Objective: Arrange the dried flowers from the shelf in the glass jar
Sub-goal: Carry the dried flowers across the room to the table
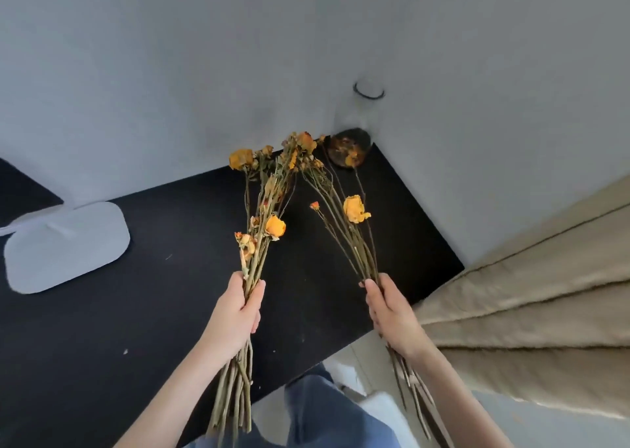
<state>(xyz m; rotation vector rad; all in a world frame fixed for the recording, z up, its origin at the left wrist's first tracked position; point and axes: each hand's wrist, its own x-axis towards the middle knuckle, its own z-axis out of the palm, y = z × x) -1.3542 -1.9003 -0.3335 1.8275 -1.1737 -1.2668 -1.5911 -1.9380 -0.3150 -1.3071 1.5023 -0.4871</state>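
**Two bunches in hand, jar in the far corner**

Nearest you, a blue denim trouser leg (327, 413) shows at the bottom edge, with the cut stem ends hanging down on either side of it. Your left hand (238, 308) is wrapped round the stems of the thicker bunch of dried yellow-orange flowers (262, 209), thumb and fingers closed tight about their middle. Your right hand (392, 314) grips the thinner bunch of dried yellow-orange flowers (354, 239) the same way, fingers curled fully round the stems. Both bunches point away from you over the black shelf top (153, 311), and their heads fan towards each other at the far end.

The tall clear glass jar (361, 120) stands upright in the far right corner of that shelf top, close to the pale grey wall (204, 55). Its base looks dark amber. The farthest flower heads overlap it in view; whether they touch it cannot be told.

A white flat rounded-rectangle base (68, 246) lies at the left. A beige pleated curtain (528, 311) hangs at the right.
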